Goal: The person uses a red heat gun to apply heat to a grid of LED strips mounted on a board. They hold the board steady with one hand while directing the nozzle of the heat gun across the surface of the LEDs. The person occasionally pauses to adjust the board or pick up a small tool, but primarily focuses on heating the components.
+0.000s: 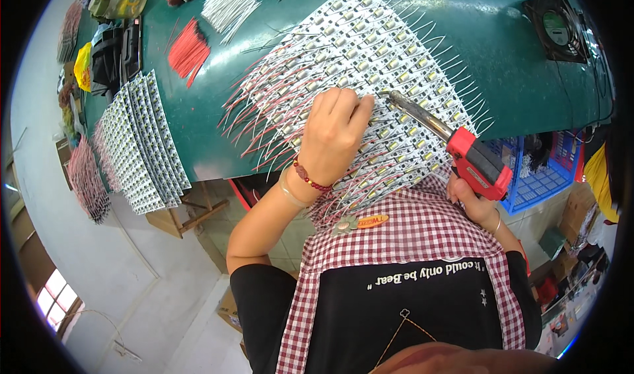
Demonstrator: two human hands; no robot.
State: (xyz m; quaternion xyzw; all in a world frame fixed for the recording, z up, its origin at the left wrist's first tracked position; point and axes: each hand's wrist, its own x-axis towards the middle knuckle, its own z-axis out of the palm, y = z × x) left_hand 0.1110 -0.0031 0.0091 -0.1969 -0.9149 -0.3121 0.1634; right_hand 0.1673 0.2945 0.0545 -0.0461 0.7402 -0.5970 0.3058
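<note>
A large white circuit board panel (360, 27) lies on the green table, covered in rows of small components. Red and white wires stick out along its left side, and white wires along its right. My left hand (335, 133) is closed in a pinch over the middle of the panel; what its fingertips hold is hidden. In my right hand (472, 203) is a red and black soldering gun (481, 164). Its metal barrel points up and left, and the thin tip comes down on the panel just right of my left fingertips.
Bundles of red wires (189, 51) and white wires (229, 8) lie on the green table (198, 133) beyond the panel. Stacked circuit panels (142, 143) overhang its left edge. At the far right stands a black fan (556, 27); a blue crate (543, 184) is below it.
</note>
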